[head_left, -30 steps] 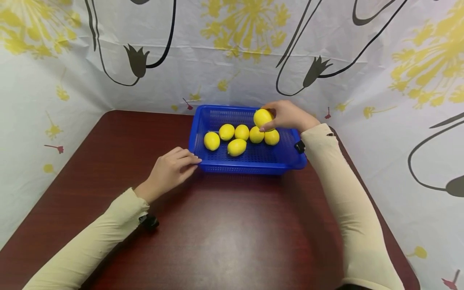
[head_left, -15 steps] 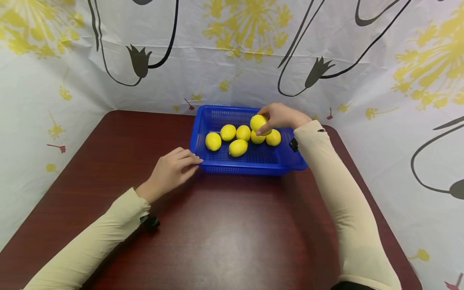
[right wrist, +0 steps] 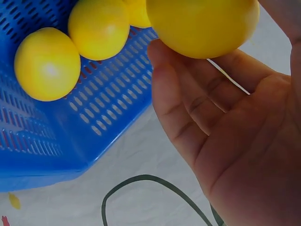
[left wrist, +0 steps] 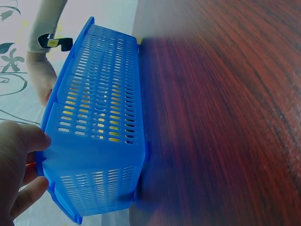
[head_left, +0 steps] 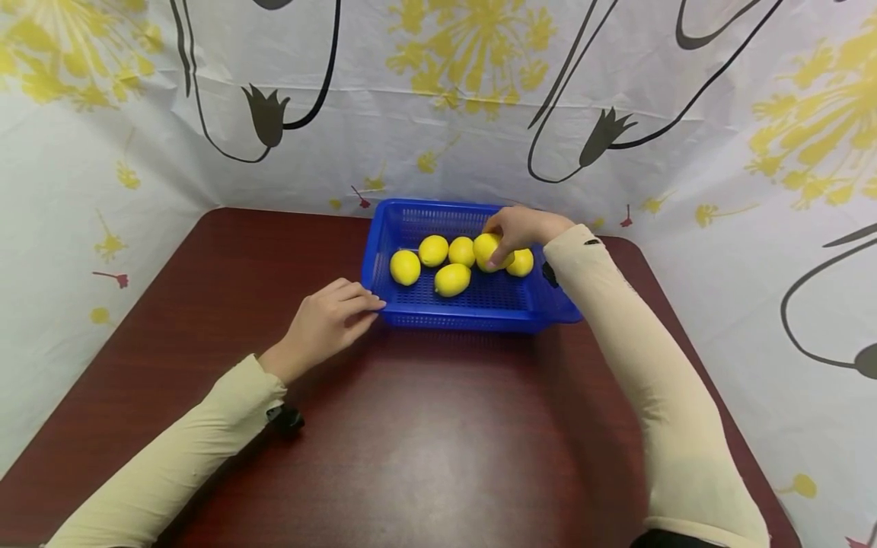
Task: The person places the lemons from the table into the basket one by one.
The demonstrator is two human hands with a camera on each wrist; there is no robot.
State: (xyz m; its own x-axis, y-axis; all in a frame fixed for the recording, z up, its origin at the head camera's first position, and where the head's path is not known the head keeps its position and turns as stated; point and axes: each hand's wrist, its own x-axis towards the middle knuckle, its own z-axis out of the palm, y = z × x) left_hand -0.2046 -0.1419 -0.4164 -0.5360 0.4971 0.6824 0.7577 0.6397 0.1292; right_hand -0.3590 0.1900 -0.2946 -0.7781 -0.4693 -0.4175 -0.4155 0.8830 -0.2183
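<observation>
My right hand (head_left: 524,227) grips a yellow lemon (head_left: 487,248) low inside the blue perforated plastic basket (head_left: 459,313). In the right wrist view the fingers (right wrist: 167,96) curl against the underside of this lemon (right wrist: 202,26). Several other lemons lie in the basket, among them one at the front (head_left: 452,280) and one at the left (head_left: 405,268). The held lemon hides part of the ones near it. With thumb and fingers, my left hand (head_left: 323,327) pinches the basket's near left corner; the left wrist view shows the thumb (left wrist: 35,137) at the rim.
The basket stands toward the back of a dark red-brown wooden table (head_left: 411,426). Close behind it and along the sides hangs a white sheet (head_left: 438,152) printed with flowers. A small black device (head_left: 284,420) sits on the left wrist, another at the right wrist.
My right hand has lowered the lemon and brought it slightly left, from above the basket's back right part down among the other lemons. The left hand keeps its place at the corner.
</observation>
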